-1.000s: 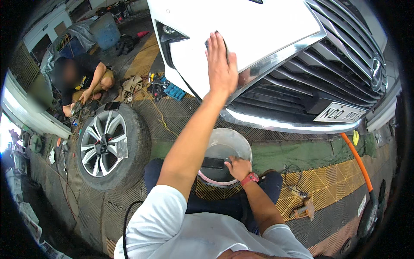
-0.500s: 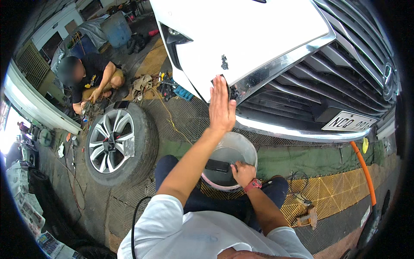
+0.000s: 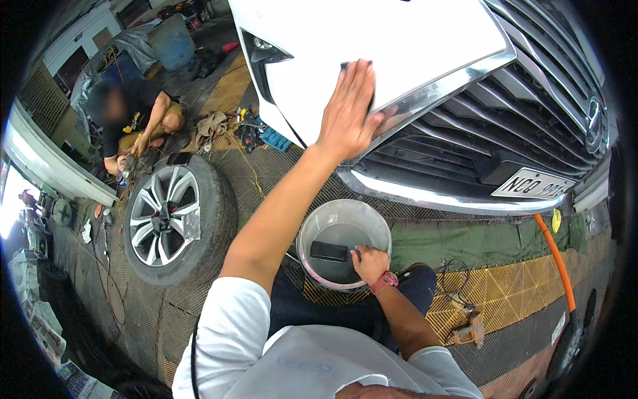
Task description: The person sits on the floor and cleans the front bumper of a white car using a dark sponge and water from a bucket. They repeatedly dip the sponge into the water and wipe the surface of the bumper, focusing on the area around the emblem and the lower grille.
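Observation:
My left hand [image 3: 349,110] lies flat on the white front panel [image 3: 306,76] of a car, beside the grille. Under its fingers is a black sheet, probably sandpaper, with dark edges [image 3: 344,66] showing at the fingertips. Most of that sheet is hidden. Lower down, my right hand [image 3: 372,265] is closed inside the right side of a translucent bucket [image 3: 304,229]. What its fingers hold, if anything, cannot be made out. Greyish liquid lies in the bucket, with a black rectangular block [image 3: 328,251] left of my right fingers.
A wheel with a tyre [image 3: 216,219] lies left of the bucket. Beyond it a person [image 3: 143,123] crouches, both hands low over something unclear. The car's grille [image 3: 452,123] fills the upper right. An orange hose [image 3: 557,263] hangs at the right, near cables [image 3: 458,282] on yellow floor mats.
My left hand has slid up and away from me along the panel, with the black sheet under it. It now covers a dark patch that showed before. My right hand stays at the bucket.

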{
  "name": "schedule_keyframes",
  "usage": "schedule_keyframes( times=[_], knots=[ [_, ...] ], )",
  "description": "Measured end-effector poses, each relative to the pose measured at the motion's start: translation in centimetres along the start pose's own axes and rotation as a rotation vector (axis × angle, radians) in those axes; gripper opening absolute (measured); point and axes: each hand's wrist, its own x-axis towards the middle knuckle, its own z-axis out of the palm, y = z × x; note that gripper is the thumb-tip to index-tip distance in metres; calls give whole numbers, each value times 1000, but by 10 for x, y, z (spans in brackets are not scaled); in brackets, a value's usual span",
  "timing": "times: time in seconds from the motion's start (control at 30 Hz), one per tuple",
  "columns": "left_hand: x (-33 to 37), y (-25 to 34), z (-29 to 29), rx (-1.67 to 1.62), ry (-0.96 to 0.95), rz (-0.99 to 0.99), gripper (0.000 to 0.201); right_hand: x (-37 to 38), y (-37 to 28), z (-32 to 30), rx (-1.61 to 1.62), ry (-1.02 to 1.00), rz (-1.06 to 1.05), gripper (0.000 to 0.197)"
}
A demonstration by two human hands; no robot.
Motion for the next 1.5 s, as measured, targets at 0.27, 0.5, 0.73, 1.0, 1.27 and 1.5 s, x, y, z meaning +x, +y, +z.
schedule_keyframes(
  times=[0.27, 0.5, 0.73, 1.0, 1.27, 1.5],
  knots=[
    [-51, -26, -17, 57, -218, 106, 81, 3, -8, 4, 33, -1, -16, 32],
    [-28, -30, -16, 44, -276, 202, 78, 2, 0, 0, -15, 9, 8, 30],
    [26, -7, -15, 9, -214, 271, 78, 1, 2, 3, -29, 18, 14, 28],
    [-67, -35, -8, 117, -92, -42, 86, 5, -5, 6, -6, 43, -17, 28],
    [23, -28, -11, 39, -14, -63, 75, 3, 2, 6, -31, 34, 5, 28],
    [-2, 34, 13, -87, 53, -282, 78, 0, -2, 6, -62, -27, 21, 29]
  ],
)
